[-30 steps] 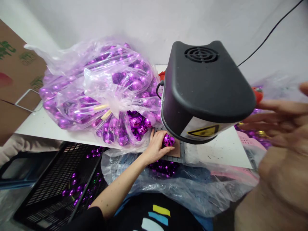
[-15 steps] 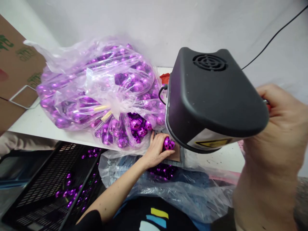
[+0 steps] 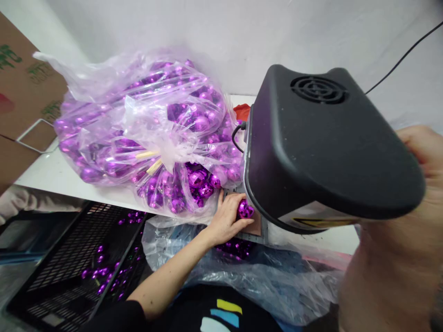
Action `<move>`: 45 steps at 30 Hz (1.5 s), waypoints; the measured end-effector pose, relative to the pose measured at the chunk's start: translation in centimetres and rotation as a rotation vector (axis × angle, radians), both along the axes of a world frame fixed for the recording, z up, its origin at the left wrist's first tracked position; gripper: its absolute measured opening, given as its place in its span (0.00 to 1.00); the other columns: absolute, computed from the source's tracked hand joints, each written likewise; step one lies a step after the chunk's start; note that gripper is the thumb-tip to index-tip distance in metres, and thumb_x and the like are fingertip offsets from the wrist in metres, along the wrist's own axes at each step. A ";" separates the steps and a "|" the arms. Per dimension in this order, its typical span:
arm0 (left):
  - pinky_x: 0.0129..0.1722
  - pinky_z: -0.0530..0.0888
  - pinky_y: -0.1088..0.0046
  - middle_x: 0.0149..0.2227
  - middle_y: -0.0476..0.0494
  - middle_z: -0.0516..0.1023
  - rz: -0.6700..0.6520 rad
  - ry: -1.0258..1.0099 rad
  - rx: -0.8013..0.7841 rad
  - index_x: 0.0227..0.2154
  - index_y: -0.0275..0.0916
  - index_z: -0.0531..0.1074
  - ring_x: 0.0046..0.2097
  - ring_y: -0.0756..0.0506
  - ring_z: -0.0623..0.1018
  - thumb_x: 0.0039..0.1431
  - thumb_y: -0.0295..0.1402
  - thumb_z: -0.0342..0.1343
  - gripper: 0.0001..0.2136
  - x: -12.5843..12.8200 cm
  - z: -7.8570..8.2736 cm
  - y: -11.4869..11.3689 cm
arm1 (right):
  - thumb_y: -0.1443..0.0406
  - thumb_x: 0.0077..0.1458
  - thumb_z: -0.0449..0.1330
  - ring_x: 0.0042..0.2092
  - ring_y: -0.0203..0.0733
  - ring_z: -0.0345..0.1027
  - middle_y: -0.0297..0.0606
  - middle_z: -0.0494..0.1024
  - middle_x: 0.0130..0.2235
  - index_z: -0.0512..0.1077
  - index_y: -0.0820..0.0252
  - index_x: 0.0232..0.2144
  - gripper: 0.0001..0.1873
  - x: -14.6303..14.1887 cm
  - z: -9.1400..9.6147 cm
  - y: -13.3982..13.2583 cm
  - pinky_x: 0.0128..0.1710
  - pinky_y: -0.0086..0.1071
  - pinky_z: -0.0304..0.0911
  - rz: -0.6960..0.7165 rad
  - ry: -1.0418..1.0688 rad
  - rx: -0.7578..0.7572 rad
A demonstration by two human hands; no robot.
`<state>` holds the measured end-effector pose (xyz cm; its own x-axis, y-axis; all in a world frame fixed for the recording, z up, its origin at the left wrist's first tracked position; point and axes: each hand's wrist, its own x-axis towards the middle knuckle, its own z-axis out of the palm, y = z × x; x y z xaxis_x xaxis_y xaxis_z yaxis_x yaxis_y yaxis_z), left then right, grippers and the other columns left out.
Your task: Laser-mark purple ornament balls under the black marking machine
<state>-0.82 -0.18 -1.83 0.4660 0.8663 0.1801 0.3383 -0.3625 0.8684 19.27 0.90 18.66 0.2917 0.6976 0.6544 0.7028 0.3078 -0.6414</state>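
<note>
My left hand (image 3: pixel 229 218) is closed around a shiny purple faceted ball (image 3: pixel 245 209), with the thumb and fingers at its sides. Under the ball lies a small brown board (image 3: pixel 255 227) on a grey metal base. Right above and beside it rises a large black machine head (image 3: pixel 328 143) with a round vent and a warning label. My right hand (image 3: pixel 424 184) is at the machine's right side, curled at its handle; most of its fingers are hidden behind the housing.
A clear bag (image 3: pixel 138 124) full of purple balls covers the left of the white table (image 3: pixel 38 177). Below it stands a black crate (image 3: pixel 51 272) with small purple balls. A cardboard box (image 3: pixel 24 92) is at far left. Clear plastic sheeting (image 3: pixel 294 281) lies over my lap.
The black machine head looks larger and sits further right, and my right hand has shifted right with it. My left hand stays at the ball over the board.
</note>
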 end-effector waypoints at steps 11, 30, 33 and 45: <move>0.68 0.60 0.47 0.55 0.40 0.75 -0.004 0.042 -0.073 0.56 0.45 0.70 0.62 0.35 0.70 0.61 0.51 0.58 0.25 0.0 1.5 0.2 | 0.65 0.55 0.58 0.29 0.18 0.50 0.29 0.58 0.24 0.72 0.65 0.30 0.07 0.6 0.3 -0.2 0.28 0.19 0.46 0.013 -0.028 -0.052; 0.68 0.59 0.46 0.54 0.37 0.76 0.059 0.046 -0.072 0.57 0.42 0.68 0.62 0.34 0.70 0.62 0.48 0.57 0.24 0.6 1.6 -0.1 | 0.60 0.58 0.61 0.31 0.19 0.58 0.30 0.71 0.31 0.74 0.59 0.36 0.08 -0.3 -2.1 -4.9 0.31 0.22 0.52 -0.145 -0.174 0.017; 0.68 0.57 0.44 0.54 0.34 0.75 0.054 0.062 -0.060 0.56 0.39 0.69 0.61 0.33 0.70 0.63 0.48 0.56 0.24 0.6 1.9 0.0 | 0.62 0.56 0.62 0.31 0.23 0.60 0.32 0.70 0.31 0.74 0.58 0.37 0.07 -0.1 -3.4 -6.8 0.31 0.23 0.55 -0.098 -0.245 0.031; 0.67 0.60 0.47 0.49 0.38 0.78 0.077 0.076 -0.029 0.50 0.42 0.73 0.58 0.35 0.72 0.62 0.50 0.57 0.21 0.8 1.5 0.1 | 0.74 0.52 0.60 0.28 0.21 0.58 0.34 0.70 0.32 0.73 0.67 0.39 0.10 -1.3 -7.9 -9.3 0.27 0.21 0.55 0.074 -0.098 0.045</move>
<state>-0.02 -0.08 -0.34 0.4090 0.9045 0.1211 0.4300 -0.3080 0.8486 17.92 -8.39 10.71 0.1732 0.6843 0.7083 0.7356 0.3883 -0.5551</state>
